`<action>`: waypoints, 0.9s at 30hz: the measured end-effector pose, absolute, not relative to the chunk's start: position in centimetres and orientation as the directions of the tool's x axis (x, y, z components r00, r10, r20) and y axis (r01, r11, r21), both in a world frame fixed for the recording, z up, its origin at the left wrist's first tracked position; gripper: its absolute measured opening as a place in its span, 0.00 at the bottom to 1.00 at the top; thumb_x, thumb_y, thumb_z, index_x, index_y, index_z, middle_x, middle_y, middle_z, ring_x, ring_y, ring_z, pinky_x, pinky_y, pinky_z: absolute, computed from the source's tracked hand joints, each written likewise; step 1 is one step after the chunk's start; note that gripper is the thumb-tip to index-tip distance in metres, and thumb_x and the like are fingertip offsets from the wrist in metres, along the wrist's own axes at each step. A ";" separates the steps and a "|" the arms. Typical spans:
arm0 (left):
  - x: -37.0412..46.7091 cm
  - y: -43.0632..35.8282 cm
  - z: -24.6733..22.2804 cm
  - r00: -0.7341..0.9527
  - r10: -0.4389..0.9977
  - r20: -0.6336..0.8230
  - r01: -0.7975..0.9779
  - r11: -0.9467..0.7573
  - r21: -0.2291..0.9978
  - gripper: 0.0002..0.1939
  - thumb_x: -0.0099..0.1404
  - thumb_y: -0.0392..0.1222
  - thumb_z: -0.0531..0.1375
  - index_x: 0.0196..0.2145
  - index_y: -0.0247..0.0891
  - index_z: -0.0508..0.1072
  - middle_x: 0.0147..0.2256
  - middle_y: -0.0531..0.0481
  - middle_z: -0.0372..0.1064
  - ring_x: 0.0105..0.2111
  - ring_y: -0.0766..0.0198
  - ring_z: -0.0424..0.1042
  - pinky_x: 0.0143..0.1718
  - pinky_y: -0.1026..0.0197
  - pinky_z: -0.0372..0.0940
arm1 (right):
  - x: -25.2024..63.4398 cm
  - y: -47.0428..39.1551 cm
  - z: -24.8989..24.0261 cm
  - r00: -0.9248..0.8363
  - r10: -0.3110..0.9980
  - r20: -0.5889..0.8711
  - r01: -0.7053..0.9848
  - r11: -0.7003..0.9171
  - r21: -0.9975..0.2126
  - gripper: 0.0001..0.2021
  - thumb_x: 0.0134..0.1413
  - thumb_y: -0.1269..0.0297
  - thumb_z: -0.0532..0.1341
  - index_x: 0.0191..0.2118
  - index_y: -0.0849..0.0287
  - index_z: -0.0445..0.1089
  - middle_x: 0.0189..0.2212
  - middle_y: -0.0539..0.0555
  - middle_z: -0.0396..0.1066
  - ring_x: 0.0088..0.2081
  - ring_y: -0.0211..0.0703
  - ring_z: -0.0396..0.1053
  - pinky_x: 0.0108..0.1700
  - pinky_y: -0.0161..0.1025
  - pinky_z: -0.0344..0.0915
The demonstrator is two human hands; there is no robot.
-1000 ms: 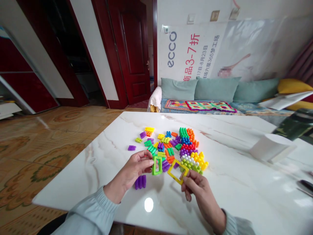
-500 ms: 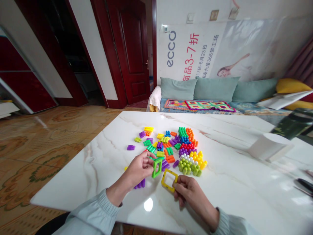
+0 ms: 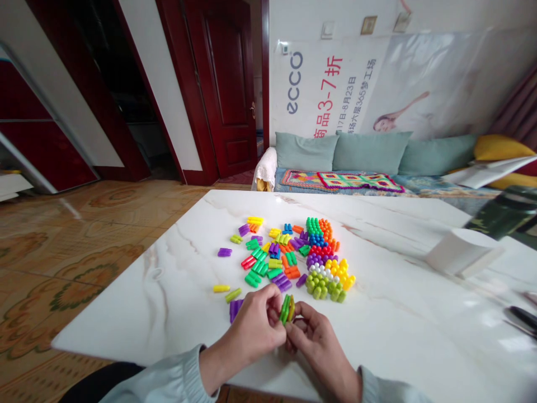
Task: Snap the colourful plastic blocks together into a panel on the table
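My left hand pinches a green square frame piece, which is turned nearly edge-on. In my right hand is a yellow square frame piece, held upright close against the green one. Whether the two frames are joined I cannot tell, since my fingers cover their edges. Just beyond my hands lie loose plastic peg blocks in green, purple, orange, yellow and blue, among them a purple block by my left wrist and an orange block.
Sorted clusters stand upright on the white marbled table, with a lime-green cluster nearest my right hand. A white paper box, a dark bottle and a black-handled object are at the right. Behind stands a sofa with cushions.
My hands have come together, bringing the green and yellow frames from apart to close against each other. Both frames have turned edge-on, and my left hand has moved right and nearer.
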State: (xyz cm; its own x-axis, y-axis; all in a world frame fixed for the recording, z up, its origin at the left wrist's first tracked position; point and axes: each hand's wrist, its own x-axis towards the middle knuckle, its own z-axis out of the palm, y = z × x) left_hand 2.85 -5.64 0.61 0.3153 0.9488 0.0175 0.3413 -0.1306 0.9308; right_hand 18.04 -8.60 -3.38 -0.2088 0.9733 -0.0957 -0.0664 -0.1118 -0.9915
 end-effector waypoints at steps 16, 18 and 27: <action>2.1 -5.8 0.8 0.384 0.919 0.090 0.499 -0.288 0.817 0.11 0.43 0.28 0.56 0.22 0.40 0.59 0.19 0.58 0.59 0.20 0.69 0.58 0.21 0.66 0.50 | 18.6 -9.1 -2.5 -0.139 0.990 0.030 0.261 0.066 -0.963 0.03 0.46 0.70 0.59 0.27 0.60 0.70 0.20 0.47 0.64 0.23 0.33 0.58 0.25 0.31 0.55; 1.5 -5.1 0.7 0.382 0.912 0.149 0.573 -0.360 0.737 0.10 0.45 0.28 0.56 0.23 0.40 0.61 0.19 0.57 0.61 0.20 0.68 0.60 0.22 0.65 0.52 | 19.0 -8.5 -2.5 -0.153 0.988 -0.007 0.293 0.038 -0.955 0.03 0.46 0.70 0.59 0.25 0.60 0.68 0.18 0.45 0.61 0.22 0.32 0.55 0.23 0.31 0.52; -0.6 -0.9 0.8 0.386 0.838 0.386 0.610 -0.546 0.575 0.16 0.58 0.29 0.54 0.41 0.42 0.75 0.52 0.44 0.71 0.55 0.53 0.68 0.57 0.52 0.61 | 20.9 -4.4 -0.8 -0.200 0.928 0.314 0.347 0.367 -0.863 0.13 0.53 0.67 0.59 0.44 0.57 0.74 0.51 0.60 0.68 0.37 0.42 0.72 0.36 0.38 0.71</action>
State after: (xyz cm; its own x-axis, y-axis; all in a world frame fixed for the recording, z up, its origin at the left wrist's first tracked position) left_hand -0.55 -0.94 0.82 0.3863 0.8379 0.3856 0.6100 -0.5456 0.5747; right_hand 20.92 -4.36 -0.85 -0.2003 0.9280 0.3140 0.3474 0.3670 -0.8629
